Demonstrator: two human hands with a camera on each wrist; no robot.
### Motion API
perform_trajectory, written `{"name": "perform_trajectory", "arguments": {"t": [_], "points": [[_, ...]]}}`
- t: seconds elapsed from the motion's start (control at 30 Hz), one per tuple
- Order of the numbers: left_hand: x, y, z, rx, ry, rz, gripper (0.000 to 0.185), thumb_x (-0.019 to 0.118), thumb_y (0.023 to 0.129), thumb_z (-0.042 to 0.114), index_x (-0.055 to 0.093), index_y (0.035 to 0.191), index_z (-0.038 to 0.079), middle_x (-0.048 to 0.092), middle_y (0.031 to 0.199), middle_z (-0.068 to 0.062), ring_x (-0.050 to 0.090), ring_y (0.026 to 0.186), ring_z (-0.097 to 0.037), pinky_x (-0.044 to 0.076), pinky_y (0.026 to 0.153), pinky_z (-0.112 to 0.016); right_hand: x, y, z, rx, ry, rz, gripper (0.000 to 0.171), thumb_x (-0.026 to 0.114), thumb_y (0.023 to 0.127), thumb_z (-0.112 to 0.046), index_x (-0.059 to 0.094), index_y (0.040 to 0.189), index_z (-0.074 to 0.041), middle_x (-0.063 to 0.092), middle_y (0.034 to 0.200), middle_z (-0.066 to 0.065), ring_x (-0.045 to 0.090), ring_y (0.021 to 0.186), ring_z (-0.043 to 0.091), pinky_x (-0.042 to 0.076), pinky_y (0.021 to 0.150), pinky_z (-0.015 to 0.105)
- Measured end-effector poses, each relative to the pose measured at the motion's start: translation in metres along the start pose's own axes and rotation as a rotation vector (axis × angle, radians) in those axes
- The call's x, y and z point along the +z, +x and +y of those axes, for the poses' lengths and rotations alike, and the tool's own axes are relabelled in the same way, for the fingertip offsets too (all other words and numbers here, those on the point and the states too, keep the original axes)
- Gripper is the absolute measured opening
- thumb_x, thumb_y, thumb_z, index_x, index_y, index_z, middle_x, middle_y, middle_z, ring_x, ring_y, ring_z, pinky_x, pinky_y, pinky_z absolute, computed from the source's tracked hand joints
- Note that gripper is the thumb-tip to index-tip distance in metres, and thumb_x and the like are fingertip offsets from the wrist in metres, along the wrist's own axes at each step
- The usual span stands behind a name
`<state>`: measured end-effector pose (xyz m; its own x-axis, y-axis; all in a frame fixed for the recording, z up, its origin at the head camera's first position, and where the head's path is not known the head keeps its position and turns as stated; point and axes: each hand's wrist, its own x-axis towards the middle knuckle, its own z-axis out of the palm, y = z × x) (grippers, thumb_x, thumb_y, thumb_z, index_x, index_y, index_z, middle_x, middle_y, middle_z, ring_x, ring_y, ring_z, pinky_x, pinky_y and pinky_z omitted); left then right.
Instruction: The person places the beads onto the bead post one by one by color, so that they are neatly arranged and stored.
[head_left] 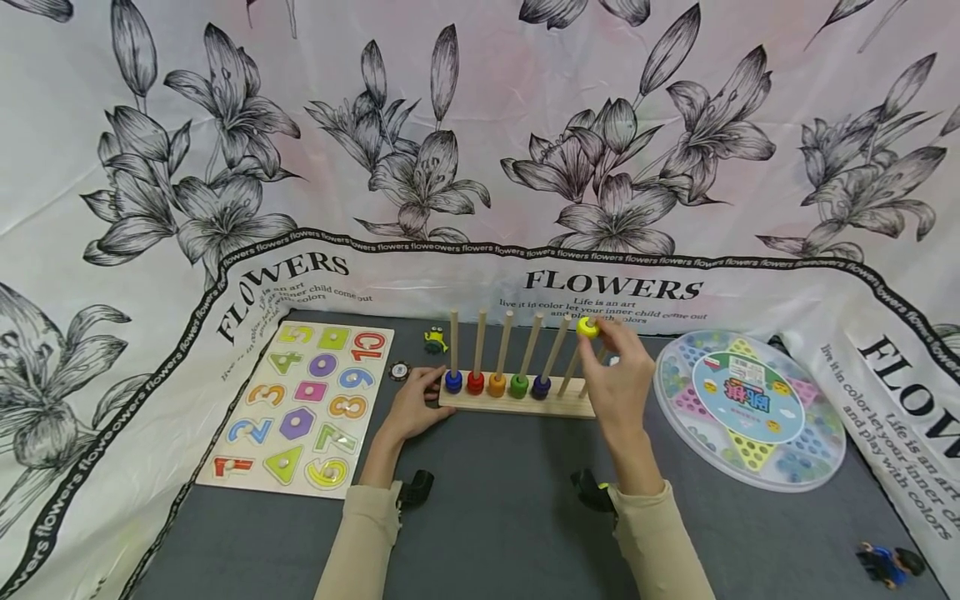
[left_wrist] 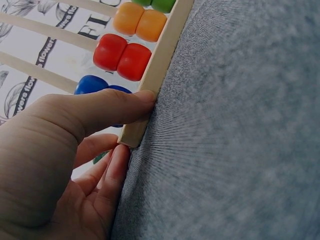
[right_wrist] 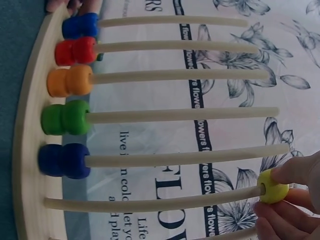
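Observation:
In the head view a wooden peg rack stands upright in the middle of the table. My left hand grips its left end, thumb along the front edge of the base and fingers behind. Between right thumb and fingertips, my right hand pinches a yellow bead. The bead's hole is at the top of a bare peg in the right wrist view. Pairs of blue beads, red beads, orange beads, green beads and dark blue beads sit low on neighbouring pegs.
A number puzzle board lies on the left. To the right is a round plastic game case. Behind the rack's left end stand a small yellow-green toy and a round chip. A toy figure lies at front right.

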<state>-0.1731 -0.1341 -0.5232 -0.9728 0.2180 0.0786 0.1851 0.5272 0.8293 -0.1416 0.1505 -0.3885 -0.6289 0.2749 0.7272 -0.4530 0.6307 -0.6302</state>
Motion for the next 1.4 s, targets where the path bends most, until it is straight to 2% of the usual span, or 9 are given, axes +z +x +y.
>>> {"name": "perform_trajectory", "arguments": {"t": [0.27,0.5,0.67,0.73,0.9,1.0,1.1,1.27,1.4], "points": [[0.001,0.001,0.001,-0.012,0.006,-0.004,0.074,0.083,0.079,0.008,0.049,0.145,0.003,0.046,0.132,-0.016,0.058,0.109,-0.028,0.055,0.093,-0.038,0.000,-0.009,0.005,0.019,-0.036,-0.010,0.027,0.077,0.080,0.005,0.072,0.106,0.009,0.070,0.097,0.023,0.067,0.081,0.037,0.051,0.075,0.021],[0.000,0.002,0.002,-0.011,0.005,-0.005,0.074,0.083,0.079,0.007,0.049,0.145,0.002,0.046,0.132,-0.017,0.057,0.109,-0.029,0.054,0.094,-0.037,0.002,-0.017,0.011,0.042,-0.049,-0.024,0.027,0.077,0.080,0.003,0.072,0.106,0.009,0.069,0.097,0.023,0.069,0.083,0.037,0.048,0.077,0.011],[-0.001,0.001,0.002,-0.009,-0.005,-0.001,0.073,0.082,0.079,0.007,0.049,0.145,0.002,0.045,0.133,-0.017,0.058,0.110,-0.029,0.054,0.095,-0.037,0.003,-0.019,0.013,0.057,-0.036,-0.032,0.027,0.077,0.081,0.002,0.072,0.106,0.009,0.069,0.097,0.022,0.070,0.086,0.035,0.057,0.078,0.031],[-0.001,0.001,0.002,-0.011,-0.008,-0.001,0.073,0.082,0.080,0.007,0.049,0.145,0.002,0.046,0.133,-0.017,0.058,0.110,-0.030,0.054,0.095,-0.037,0.003,-0.020,0.013,0.063,-0.029,-0.033,0.027,0.078,0.081,0.002,0.072,0.106,0.009,0.069,0.097,0.022,0.069,0.087,0.035,0.057,0.077,0.035],[-0.001,0.000,0.002,-0.009,-0.009,0.001,0.073,0.082,0.079,0.007,0.050,0.144,0.003,0.046,0.133,-0.017,0.058,0.110,-0.030,0.054,0.095,-0.038,0.004,-0.022,0.015,0.072,-0.026,-0.035,0.026,0.078,0.080,0.002,0.072,0.104,0.009,0.070,0.096,0.021,0.069,0.087,0.034,0.050,0.079,0.011],[-0.001,0.000,0.001,-0.007,-0.010,0.001,0.073,0.082,0.079,0.006,0.050,0.144,0.002,0.046,0.133,-0.017,0.058,0.110,-0.030,0.054,0.095,-0.038,0.004,-0.024,0.016,0.073,-0.026,-0.035,0.026,0.078,0.080,0.002,0.072,0.104,0.009,0.070,0.096,0.021,0.069,0.086,0.034,0.045,0.080,0.004],[-0.001,0.000,0.001,-0.006,-0.012,0.001,0.073,0.082,0.079,0.006,0.050,0.144,0.002,0.046,0.133,-0.017,0.058,0.110,-0.030,0.054,0.094,-0.039,0.005,-0.026,0.018,0.076,-0.031,-0.036,0.026,0.079,0.080,0.002,0.073,0.104,0.008,0.070,0.095,0.021,0.069,0.086,0.034,0.046,0.079,0.005],[-0.001,0.000,0.001,-0.009,-0.007,-0.003,0.073,0.082,0.079,0.006,0.050,0.144,0.002,0.046,0.133,-0.017,0.058,0.109,-0.030,0.055,0.093,-0.038,0.005,-0.030,0.022,0.092,-0.035,-0.051,0.025,0.078,0.080,0.001,0.073,0.104,0.008,0.070,0.096,0.020,0.069,0.086,0.033,0.054,0.078,0.016],[-0.001,-0.001,0.002,-0.010,-0.013,0.000,0.073,0.083,0.079,0.006,0.050,0.144,0.001,0.046,0.132,-0.018,0.058,0.110,-0.031,0.055,0.094,-0.038,0.006,-0.034,0.024,0.098,-0.044,-0.068,0.024,0.078,0.081,0.002,0.073,0.103,0.008,0.070,0.096,0.021,0.068,0.086,0.033,0.050,0.078,0.010]]}}
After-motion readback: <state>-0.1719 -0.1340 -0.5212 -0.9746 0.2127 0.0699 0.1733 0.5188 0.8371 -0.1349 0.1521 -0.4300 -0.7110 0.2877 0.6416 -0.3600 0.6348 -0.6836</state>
